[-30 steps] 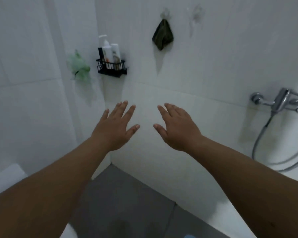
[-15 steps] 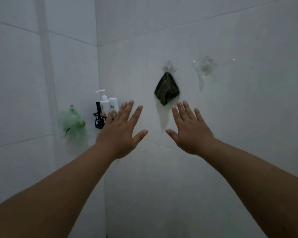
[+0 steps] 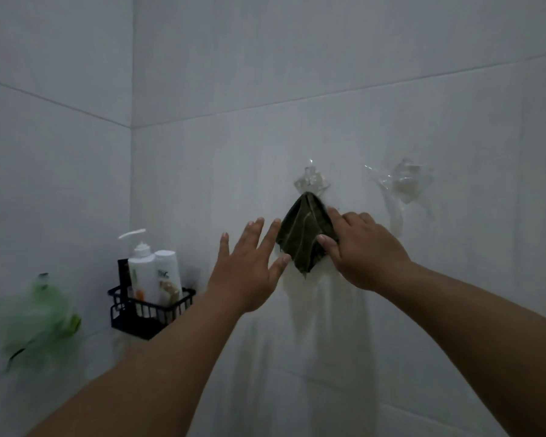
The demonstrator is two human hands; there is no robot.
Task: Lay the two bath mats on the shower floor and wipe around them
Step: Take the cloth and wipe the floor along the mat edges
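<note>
A dark green cloth (image 3: pixel 301 238) hangs in a folded point from a clear hook (image 3: pixel 311 181) on the white tiled wall. My right hand (image 3: pixel 363 247) pinches the cloth's right edge between thumb and fingers. My left hand (image 3: pixel 249 266) is spread open just left of the cloth, its fingertips touching or nearly touching the cloth's left edge. No bath mats and no floor are in view.
A second clear hook (image 3: pixel 405 181) sits empty to the right of the cloth. A black wire caddy (image 3: pixel 148 313) in the corner holds white bottles (image 3: pixel 155 275). A green mesh sponge (image 3: pixel 35 323) hangs on the left wall.
The view has tilted up from the floor to the wall. Both hands rose and moved forward to the hanging cloth, and my right hand has taken hold of its edge.
</note>
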